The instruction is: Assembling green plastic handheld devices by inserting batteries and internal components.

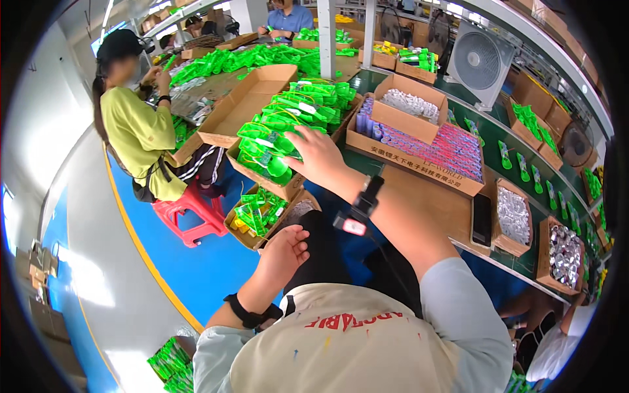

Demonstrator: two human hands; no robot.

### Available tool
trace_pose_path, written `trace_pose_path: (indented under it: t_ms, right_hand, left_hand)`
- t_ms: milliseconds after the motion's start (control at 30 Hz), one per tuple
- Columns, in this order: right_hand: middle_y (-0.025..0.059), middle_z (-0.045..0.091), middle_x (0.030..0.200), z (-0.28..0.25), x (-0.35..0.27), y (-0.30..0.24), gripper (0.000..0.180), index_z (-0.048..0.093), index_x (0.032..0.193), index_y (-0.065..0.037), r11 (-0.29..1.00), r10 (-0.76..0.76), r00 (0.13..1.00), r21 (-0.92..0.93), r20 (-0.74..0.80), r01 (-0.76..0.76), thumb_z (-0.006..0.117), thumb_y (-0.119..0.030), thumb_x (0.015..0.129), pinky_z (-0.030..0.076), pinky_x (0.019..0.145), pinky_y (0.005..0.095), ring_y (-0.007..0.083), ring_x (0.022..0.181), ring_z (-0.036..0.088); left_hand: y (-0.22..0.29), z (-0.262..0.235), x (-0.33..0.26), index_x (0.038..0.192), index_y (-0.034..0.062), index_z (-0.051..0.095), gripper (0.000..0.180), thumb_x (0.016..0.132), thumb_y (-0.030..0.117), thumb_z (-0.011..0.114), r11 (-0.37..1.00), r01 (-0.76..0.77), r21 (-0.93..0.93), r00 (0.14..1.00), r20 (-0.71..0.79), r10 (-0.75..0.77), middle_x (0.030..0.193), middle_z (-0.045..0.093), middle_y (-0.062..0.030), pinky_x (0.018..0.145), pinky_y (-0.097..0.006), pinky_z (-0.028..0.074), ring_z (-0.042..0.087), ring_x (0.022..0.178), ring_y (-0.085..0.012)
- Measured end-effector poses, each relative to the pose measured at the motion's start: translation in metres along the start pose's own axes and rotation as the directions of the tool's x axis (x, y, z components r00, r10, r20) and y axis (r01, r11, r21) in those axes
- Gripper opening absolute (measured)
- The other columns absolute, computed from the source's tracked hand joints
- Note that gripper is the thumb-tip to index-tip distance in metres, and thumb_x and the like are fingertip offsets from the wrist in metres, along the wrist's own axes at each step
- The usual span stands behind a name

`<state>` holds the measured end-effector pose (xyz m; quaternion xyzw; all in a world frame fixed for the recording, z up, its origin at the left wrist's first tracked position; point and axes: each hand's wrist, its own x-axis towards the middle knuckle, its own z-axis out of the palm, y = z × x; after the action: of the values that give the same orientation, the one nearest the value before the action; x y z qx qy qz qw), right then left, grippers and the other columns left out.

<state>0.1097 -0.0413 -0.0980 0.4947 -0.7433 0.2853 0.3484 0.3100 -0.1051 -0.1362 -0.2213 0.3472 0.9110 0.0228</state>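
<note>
My right hand (317, 154) reaches over a cardboard box (285, 190) heaped with bright green translucent plastic pieces (272, 134), some with thin yellow wires. Its thumb and fingers are apart at the near side of the heap; whether they touch a piece I cannot tell. Above my lap, my left hand (283, 254) is loosely closed with curled fingers, and nothing shows in it. Close by it stands a lower box (237, 236) holding green and yellow pieces.
Right of the heap, a large carton (419, 164) holds rows of purple and pink cylindrical cells, with a smaller box (405, 121) of whitish parts on top. A black phone (481, 219) lies near boxes of metallic parts (513, 215). A co-worker (141, 124) sits at left on a red stool (196, 213).
</note>
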Motion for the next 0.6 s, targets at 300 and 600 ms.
trace_pose_path:
  t_ms: [300, 600]
  right_hand:
    - [0.0169, 0.054, 0.074, 0.041, 0.003, 0.015, 0.026, 0.063, 0.068, -0.003, 0.941, 0.291, 0.955, 0.166, 0.054, -0.295, 0.062, -0.028, 0.073, 0.044, 0.063, 0.0409, 0.0327, 0.070, 0.054]
    - [0.0136, 0.051, 0.104, -0.065, -0.045, -0.008, 0.020, 0.062, 0.085, -0.007, 0.955, 0.159, 0.977, 0.271, -0.140, -0.116, 0.068, -0.016, 0.068, 0.037, 0.062, 0.0340, 0.0221, 0.070, 0.051]
  left_hand:
    - [0.021, -0.030, 0.021, 0.090, 0.0107, 0.050, 0.010, 0.084, 0.018, 0.046, 0.979, -0.197, -0.059, 0.976, -0.109, 0.190, 0.081, 0.055, -0.0007, 0.065, -0.029, 0.041, 0.049, 0.071, -0.0126]
    - [0.030, 0.056, 0.089, 0.132, 0.0005, 0.021, 0.058, 0.092, 0.041, 0.030, 0.864, -0.503, 0.015, 0.822, 0.316, 0.473, 0.134, 0.029, -0.0169, 0.101, -0.041, 0.028, 0.034, 0.121, -0.0288]
